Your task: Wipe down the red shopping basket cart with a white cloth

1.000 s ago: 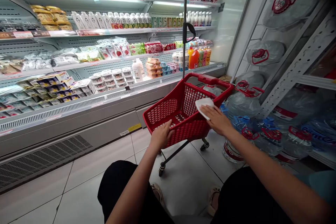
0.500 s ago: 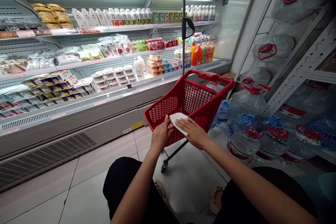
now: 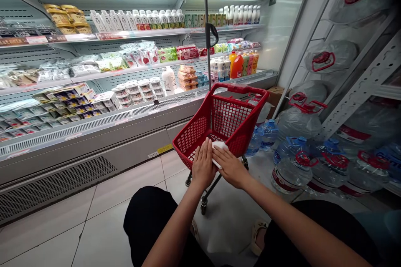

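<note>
A small red shopping cart (image 3: pixel 200 127) stands on the tiled floor in front of me, its tall metal pole (image 3: pixel 207 29) rising from the back. My left hand (image 3: pixel 203 166) lies flat against the cart's near rim, fingers together and stretched out. Beside it, my right hand (image 3: pixel 230 166) presses a white cloth (image 3: pixel 218 147) onto the same rim, fingers extended over it. The two hands touch at the near corner of the basket. My knees in black trousers show at the bottom.
A chilled display case (image 3: pixel 94 91) with yoghurts, milk bottles and packets runs along the left. Large water jugs (image 3: pixel 297 167) with red caps crowd the floor and a metal rack (image 3: pixel 360 75) on the right. A cardboard box (image 3: pixel 275 94) sits behind the cart.
My right hand slid the white cloth from the cart's right rim along to the near corner, meeting my left hand. The cart shifted slightly left and turned.
</note>
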The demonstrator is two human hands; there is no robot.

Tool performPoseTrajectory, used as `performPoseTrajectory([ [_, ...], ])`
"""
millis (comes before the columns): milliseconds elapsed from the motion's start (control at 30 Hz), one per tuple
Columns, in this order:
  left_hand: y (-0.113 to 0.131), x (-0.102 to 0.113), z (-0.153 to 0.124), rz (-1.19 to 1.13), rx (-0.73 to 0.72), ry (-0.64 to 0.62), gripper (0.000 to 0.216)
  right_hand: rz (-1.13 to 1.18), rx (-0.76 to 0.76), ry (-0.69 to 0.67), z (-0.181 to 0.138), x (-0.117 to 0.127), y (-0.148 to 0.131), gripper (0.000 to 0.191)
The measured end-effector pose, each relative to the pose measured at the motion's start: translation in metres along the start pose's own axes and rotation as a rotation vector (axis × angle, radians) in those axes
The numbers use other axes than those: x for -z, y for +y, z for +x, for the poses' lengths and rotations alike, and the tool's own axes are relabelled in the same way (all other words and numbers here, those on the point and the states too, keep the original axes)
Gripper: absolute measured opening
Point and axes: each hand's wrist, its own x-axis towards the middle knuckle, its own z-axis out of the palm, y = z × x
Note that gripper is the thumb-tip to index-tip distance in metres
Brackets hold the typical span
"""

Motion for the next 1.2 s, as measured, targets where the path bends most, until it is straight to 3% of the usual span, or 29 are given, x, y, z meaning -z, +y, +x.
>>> performPoseTrajectory([
  [133, -0.036, 0.025, 0.005, -0.033, -0.295, -0.193, 0.107, 0.0, 0.042, -0.012, -0.009, 0.008, 0.013, 0.077],
  [233, -0.071, 0.034, 0.011, 0.009, -0.298, -0.313, 0.114, -0.023, -0.045, -0.02, -0.01, 0.012, 0.042, 0.079],
  [333, -0.086, 0.03, 0.015, 0.022, -0.249, -0.345, 0.109, -0.033, -0.157, -0.013, -0.006, 0.01, 0.059, 0.079],
  [467, -0.071, 0.016, 0.016, 0.034, -0.188, -0.285, 0.113, -0.015, -0.215, -0.012, -0.006, 0.006, 0.043, 0.079],
  [633, -0.033, -0.003, 0.016, 0.042, -0.093, -0.186, 0.111, -0.028, -0.085, -0.042, -0.031, 0.008, -0.009, 0.081],
  [700, -0.02, -0.009, 0.016, 0.034, -0.087, -0.141, 0.106, -0.04, -0.074, -0.045, -0.043, 0.013, -0.018, 0.082],
  [833, -0.019, -0.008, 0.019, 0.02, -0.233, -0.124, 0.102, -0.084, -0.1, -0.045, -0.061, 0.026, 0.002, 0.083],
  [1000, -0.054, 0.005, 0.022, 0.084, -0.235, -0.134, 0.103, -0.156, -0.258, 0.013, -0.075, 0.026, 0.034, 0.079],
  [1100, -0.054, 0.0, 0.02, 0.107, -0.225, -0.15, 0.094, -0.174, -0.337, 0.058, -0.074, 0.014, 0.024, 0.082],
  [1200, -0.031, -0.013, 0.016, 0.117, -0.176, -0.108, 0.091, -0.145, -0.328, 0.067, -0.06, 0.001, -0.002, 0.087],
])
